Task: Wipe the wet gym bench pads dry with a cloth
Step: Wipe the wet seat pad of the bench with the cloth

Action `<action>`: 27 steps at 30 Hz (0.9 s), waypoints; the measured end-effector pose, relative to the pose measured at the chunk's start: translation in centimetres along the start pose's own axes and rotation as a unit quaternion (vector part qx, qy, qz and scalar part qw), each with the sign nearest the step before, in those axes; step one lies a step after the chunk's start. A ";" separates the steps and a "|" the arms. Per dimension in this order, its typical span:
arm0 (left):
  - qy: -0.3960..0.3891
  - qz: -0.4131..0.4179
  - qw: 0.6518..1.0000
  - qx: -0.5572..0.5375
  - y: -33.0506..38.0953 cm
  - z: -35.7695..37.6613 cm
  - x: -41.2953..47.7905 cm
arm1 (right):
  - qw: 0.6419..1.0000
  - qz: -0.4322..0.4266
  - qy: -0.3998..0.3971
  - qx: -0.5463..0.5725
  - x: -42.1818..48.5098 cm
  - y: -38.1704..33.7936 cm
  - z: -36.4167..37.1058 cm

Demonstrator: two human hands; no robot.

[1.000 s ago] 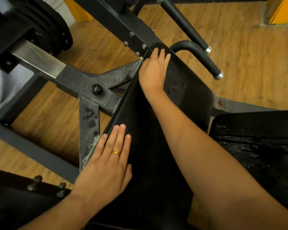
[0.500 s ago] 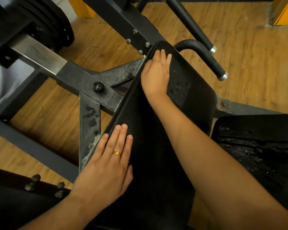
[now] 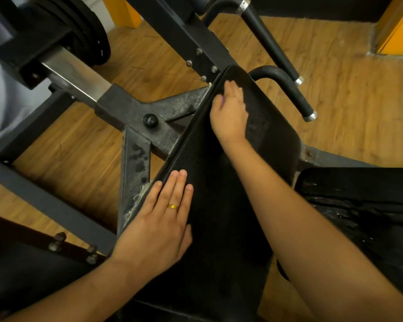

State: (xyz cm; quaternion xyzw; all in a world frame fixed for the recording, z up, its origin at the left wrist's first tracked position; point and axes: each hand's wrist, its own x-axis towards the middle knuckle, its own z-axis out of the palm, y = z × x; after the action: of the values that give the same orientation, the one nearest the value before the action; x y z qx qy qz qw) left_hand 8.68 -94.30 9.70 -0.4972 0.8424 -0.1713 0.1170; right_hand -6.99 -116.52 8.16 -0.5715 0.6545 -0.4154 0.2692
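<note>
1. Weight plates (image 3: 86, 36) are seen at the upper left, mounted on a steel bar (image 3: 75, 75) that enters the black machine frame (image 3: 135, 159). A round knob (image 3: 150, 121) is fitted on that frame.
2. The left hand (image 3: 158, 226) is laid flat, fingers straight and held together. Its palm is pressed on the black cloth (image 3: 207, 182) at the pad's left edge, and nothing is grasped. A gold ring (image 3: 173, 206) is worn on one finger.
3. The cloth is spread lengthwise over the left portion of the bench pad (image 3: 277, 140), from its far tip towards the near end. The pad's right strip is left uncovered.
4. The right hand (image 3: 230, 115) is placed on the cloth near the pad's far tip, palm down. Its fingertips are blurred and appear bent. Whether the cloth is pinched or only pressed cannot be told.
5. A curved padded handle (image 3: 286, 89) is noted just beside the pad's far end, over the wooden floor (image 3: 347, 101).
6. A second pad (image 3: 358, 205) is recorded at the right, apart from both hands, with water droplets visible on its surface.
</note>
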 end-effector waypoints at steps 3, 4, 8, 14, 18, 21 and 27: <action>0.002 -0.002 1.000 0.002 0.1 0.0 0.0 | 0.999 -0.037 -0.022 0.021 -6.3 0.3 -0.1; 0.002 -0.002 1.000 -0.002 0.2 -0.1 0.0 | 0.998 -0.045 -0.028 0.028 -8.4 0.6 -0.1; -0.006 0.001 1.000 -0.007 0.2 -0.1 -0.1 | 0.996 -0.064 -0.029 0.062 -14.6 2.2 0.0; -0.021 0.012 1.000 -0.001 0.0 -0.4 -0.2 | 0.992 -0.103 -0.018 0.067 -16.1 4.6 -0.2; -0.016 0.020 1.000 -0.007 -0.5 -0.6 0.4 | 0.992 -0.118 -0.023 0.036 -17.1 7.3 -0.9; -0.024 0.038 0.999 0.005 -1.2 -0.9 1.5 | 0.994 -0.107 0.004 0.028 -18.3 11.1 -1.6; -0.043 0.028 0.998 0.029 -0.9 -1.0 1.7 | 0.998 -0.063 0.018 0.020 -18.3 11.2 -1.6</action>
State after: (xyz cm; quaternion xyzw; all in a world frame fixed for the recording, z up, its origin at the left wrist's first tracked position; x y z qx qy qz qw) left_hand 8.22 -96.00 10.98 -0.4770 0.8448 -0.1704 0.1725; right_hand -10.46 -98.33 -2.83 -0.5987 0.6134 -0.4548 0.2419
